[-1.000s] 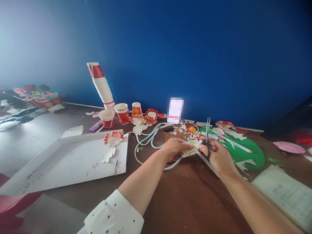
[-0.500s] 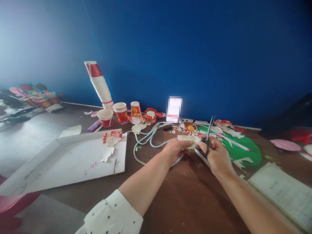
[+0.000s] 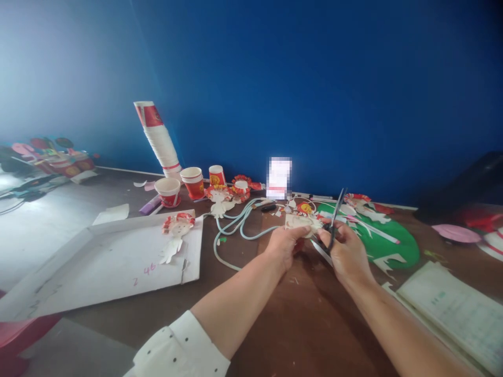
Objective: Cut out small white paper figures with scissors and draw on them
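Over the brown table my left hand point(image 3: 286, 245) pinches a pale paper piece point(image 3: 297, 222) between thumb and fingers. Close beside it, my right hand point(image 3: 346, 245) is closed around dark-handled scissors point(image 3: 336, 215), whose blades point up and away. Fingertips of the right hand meet the paper's right end. The exact outline of the paper is partly hidden by my thumb and fingers. A paper doll with a red frilled top point(image 3: 178, 225) lies on the white board to the left, and a similar paper doll point(image 3: 219, 198) is behind it.
Several red and white paper cups point(image 3: 192, 183) and a tall leaning cup stack point(image 3: 163, 141) stand by the blue wall. A pale cable point(image 3: 245, 214) loops across the table. At right are a green sheet point(image 3: 401, 243) with paper scraps and an open notebook point(image 3: 451, 309).
My left hand has tilted the paper slightly, so more of its face shows. The scissors stay in my right hand, nearly in the same place; the whole view has shifted slightly.
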{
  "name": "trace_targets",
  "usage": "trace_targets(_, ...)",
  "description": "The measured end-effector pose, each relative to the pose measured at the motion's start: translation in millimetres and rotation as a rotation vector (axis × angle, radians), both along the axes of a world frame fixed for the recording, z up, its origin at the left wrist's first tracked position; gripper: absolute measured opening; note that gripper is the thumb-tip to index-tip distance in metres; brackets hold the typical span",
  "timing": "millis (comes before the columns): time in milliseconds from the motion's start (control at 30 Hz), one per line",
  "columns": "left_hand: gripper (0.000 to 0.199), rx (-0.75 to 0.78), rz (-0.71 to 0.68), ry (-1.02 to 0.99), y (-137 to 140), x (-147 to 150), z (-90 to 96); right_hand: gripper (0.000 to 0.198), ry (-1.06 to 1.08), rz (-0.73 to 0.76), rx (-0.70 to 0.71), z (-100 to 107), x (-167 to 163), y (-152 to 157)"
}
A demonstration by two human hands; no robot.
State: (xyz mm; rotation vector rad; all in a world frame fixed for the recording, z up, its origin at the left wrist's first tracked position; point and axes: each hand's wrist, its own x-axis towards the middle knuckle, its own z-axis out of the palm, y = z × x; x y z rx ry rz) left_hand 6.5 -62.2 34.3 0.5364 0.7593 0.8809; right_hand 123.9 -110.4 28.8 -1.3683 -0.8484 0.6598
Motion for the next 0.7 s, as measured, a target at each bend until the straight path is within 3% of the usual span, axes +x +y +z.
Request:
trace_targets(300, 0.029, -0.02, 0.13, -0.082, -9, 10, -6.4, 0.042, -0.032, -0.062, -0.004, -3, -6, 1)
trace_targets(500, 0.034, 0.122, 0.132, -0.073, -2, 9, -8.4, 0.049, 0.034, -0.03, 0.018, -7, -6, 3)
trace_targets(600, 0.035, 0.17, 0.108, -0.101, 12, 1, -9.4, 0.05, 0.04, 0.058, 0.011, -7, -2, 1)
trace_targets(700, 0.037, 0.181, 0.093, -0.032, 30, -15, -10.7, 0.043, 0.005, 0.246, -0.116, -3, 3, -2)
